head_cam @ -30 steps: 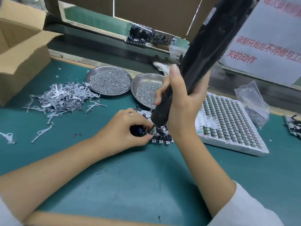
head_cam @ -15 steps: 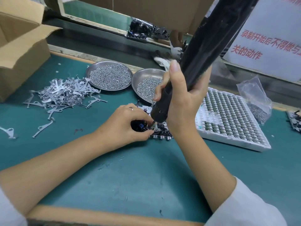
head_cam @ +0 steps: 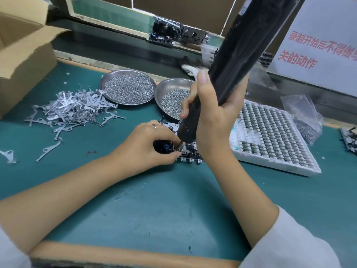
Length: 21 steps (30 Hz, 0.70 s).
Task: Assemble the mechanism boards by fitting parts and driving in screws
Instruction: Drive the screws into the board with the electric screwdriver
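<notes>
Left forearm bare, entering from lower left, angled up and rightward. Left hand (head_cam: 152,146) palm-down, fingers curled, thumb and forefinger tips pinched together at its right edge; a ring on one finger. Right forearm bare, white sleeve at the elbow, rising from lower right. Right hand (head_cam: 210,113) upright above and right of the left hand, fingers wrapped in a fist-type grip, thumb extended upward.

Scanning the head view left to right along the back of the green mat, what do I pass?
Cardboard box → pile of metal levers → full screw dish → second screw dish → white parts tray → plastic bag.
</notes>
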### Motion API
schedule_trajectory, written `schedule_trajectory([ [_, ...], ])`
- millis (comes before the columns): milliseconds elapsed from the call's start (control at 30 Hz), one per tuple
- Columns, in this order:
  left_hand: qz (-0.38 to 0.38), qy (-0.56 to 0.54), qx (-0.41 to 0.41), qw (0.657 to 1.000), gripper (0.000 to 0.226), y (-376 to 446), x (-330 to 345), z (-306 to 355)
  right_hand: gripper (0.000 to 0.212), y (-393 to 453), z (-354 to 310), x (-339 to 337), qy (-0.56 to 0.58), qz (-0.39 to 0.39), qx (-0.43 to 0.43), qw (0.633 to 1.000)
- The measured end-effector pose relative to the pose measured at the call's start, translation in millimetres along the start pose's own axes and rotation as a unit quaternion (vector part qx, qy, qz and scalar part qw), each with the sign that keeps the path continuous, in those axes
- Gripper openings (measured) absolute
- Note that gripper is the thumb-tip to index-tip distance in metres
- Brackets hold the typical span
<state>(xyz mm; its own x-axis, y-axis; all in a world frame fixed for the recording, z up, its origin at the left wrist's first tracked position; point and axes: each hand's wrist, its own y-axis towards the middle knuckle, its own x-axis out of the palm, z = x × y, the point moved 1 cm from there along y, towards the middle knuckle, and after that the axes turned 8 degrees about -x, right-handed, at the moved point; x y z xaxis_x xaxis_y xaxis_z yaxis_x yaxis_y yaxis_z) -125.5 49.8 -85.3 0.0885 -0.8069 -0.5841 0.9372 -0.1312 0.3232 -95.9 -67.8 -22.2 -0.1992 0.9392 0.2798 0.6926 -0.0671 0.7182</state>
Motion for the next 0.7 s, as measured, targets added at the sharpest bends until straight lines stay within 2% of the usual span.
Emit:
schedule_trajectory([
  [233, -0.001, 0.001, -0.002, 1.000, 0.021, -0.1, 0.4, 1.1, 0.019, -0.5, 0.4, -1.6, 0.001, 0.000, 0.005, 1.000],
  [433, -0.001, -0.002, 0.000, 1.000, 0.021, -1.7, -0.7, 3.9, 0.018, 8.7, -5.1, -14.6, 0.006, 0.014, -0.030, 0.999],
  [700, 0.005, 0.002, 0.009, 1.000, 0.022, -2.2, -0.3, 3.7, 0.020, 5.4, 2.4, -16.4, -0.016, 0.007, 0.046, 0.999],
])
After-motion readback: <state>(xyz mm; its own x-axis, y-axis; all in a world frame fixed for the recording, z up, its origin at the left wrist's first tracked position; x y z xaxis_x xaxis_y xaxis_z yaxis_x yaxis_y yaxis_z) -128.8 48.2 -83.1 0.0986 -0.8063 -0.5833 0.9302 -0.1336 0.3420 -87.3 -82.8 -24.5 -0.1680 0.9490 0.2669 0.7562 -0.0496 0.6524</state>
